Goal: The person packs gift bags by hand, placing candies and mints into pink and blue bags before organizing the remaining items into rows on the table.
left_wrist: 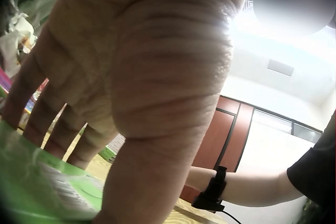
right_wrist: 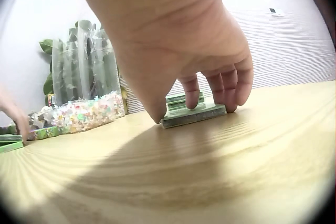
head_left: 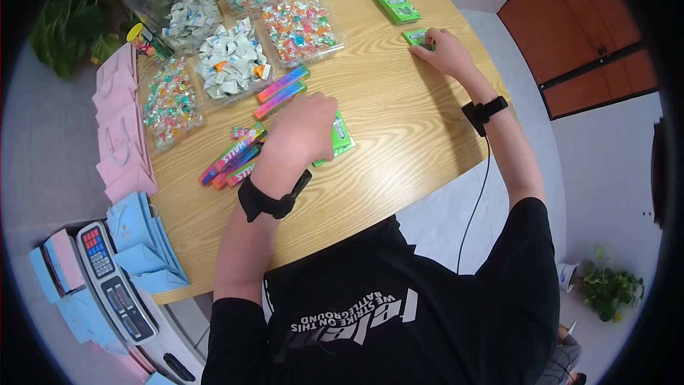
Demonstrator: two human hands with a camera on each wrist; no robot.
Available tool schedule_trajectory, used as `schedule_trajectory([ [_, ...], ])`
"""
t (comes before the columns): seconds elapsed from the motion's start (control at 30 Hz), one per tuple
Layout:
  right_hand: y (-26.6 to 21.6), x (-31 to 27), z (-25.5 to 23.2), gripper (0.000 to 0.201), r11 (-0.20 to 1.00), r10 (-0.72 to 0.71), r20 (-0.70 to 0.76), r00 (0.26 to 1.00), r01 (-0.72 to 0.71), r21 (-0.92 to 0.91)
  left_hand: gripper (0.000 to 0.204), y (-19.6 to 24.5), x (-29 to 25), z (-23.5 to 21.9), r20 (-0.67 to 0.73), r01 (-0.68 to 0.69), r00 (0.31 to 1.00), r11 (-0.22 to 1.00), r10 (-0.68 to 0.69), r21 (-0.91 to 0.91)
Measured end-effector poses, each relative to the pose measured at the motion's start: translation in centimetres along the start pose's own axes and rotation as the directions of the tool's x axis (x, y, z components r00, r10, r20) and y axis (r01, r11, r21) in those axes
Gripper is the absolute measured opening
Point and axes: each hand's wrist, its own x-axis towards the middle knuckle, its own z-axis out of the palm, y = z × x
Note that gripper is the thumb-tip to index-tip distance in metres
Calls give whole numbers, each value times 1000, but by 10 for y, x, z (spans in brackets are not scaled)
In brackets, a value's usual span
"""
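Observation:
My left hand (head_left: 303,127) is over flat green boxes (head_left: 343,133) near the front middle of the table. In the left wrist view its fingers and thumb grip a green box (left_wrist: 44,184), which looms large at the lower left. Just beside that hand lie several Halls candy sticks (head_left: 239,153) and two pink-and-blue sticks (head_left: 280,93). At the far right, my right hand (head_left: 450,55) pinches another flat green box (head_left: 412,37) by its edges. The right wrist view shows this box (right_wrist: 194,119) low on the wood, thumb on one side and fingers across.
More green boxes (head_left: 392,0) line up beyond the right hand. Clear trays of wrapped candies (head_left: 301,28) and white packets (head_left: 231,57) stand at the back left. Pink bags (head_left: 117,125), blue bags (head_left: 146,242) and a scale (head_left: 117,285) line the left side.

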Motion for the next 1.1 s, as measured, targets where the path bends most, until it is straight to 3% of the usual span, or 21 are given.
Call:
schedule_trajectory([
  [0.13,-12,7,-3,47,999,32,3,999,-31,-37,58,0,-1,1,-2,10,1000,1000,-10,-9],
  [0.2,-22,9,-5,46,997,59,18,998,-58,-58,46,-1,-2,3,-69,-26,997,999,24,-20],
  [0.33,-29,12,-6,49,994,74,14,997,-73,-82,45,-1,-2,3,-75,-27,997,1000,25,-16],
  [0.4,-29,12,-2,52,993,84,39,996,-80,-92,57,1,-1,2,-18,1,1000,1000,-1,-16],
  [0.47,-32,4,3,46,985,-14,-151,988,-12,-174,58,4,-3,-2,-2,16,1000,1000,-16,-22],
  [0.5,-32,-2,5,46,985,-16,-145,989,-10,-173,59,4,-3,-2,12,27,1000,999,-27,-25],
  [0.57,-47,-25,-4,38,945,-325,-186,927,327,-17,60,-6,1,-1,1,-9,1000,999,9,-52],
  [0.6,-55,-35,-5,38,945,-324,-177,929,327,-11,61,-12,2,0,-16,-50,999,996,49,-72],
  [0.67,-73,-53,-4,35,714,-667,-47,744,656,246,62,-18,-1,-3,-40,-60,998,995,56,-85],
  [0.7,-83,-62,-1,35,716,-662,-49,748,651,252,62,-19,-2,-4,-75,-73,995,993,66,-95],
  [0.77,-102,-77,4,39,522,-795,-146,589,786,332,55,-19,-3,0,-109,-76,992,994,67,-82],
  [0.8,-111,-79,6,39,525,-789,-152,595,782,336,47,-19,-3,1,-150,-78,986,994,66,-73],
  [0.87,-123,-81,9,43,381,-849,-203,487,832,404,45,-14,-4,-2,-122,-62,991,997,56,-46],
  [0.93,-124,-79,11,42,385,-854,-156,496,805,452,43,-10,-5,-6,-95,-46,995,999,43,-23],
  [1.0,-123,-78,10,42,390,-861,-103,499,775,497,53,-7,-5,-10,16,4,1000,999,-4,-38],
  [1.07,-120,-77,3,38,464,-841,35,541,684,563,58,-4,0,-10,41,18,999,999,-16,-50],
  [1.1,-118,-77,4,38,463,-842,36,539,685,563,62,-4,1,-11,62,32,998,998,-29,-62],
])
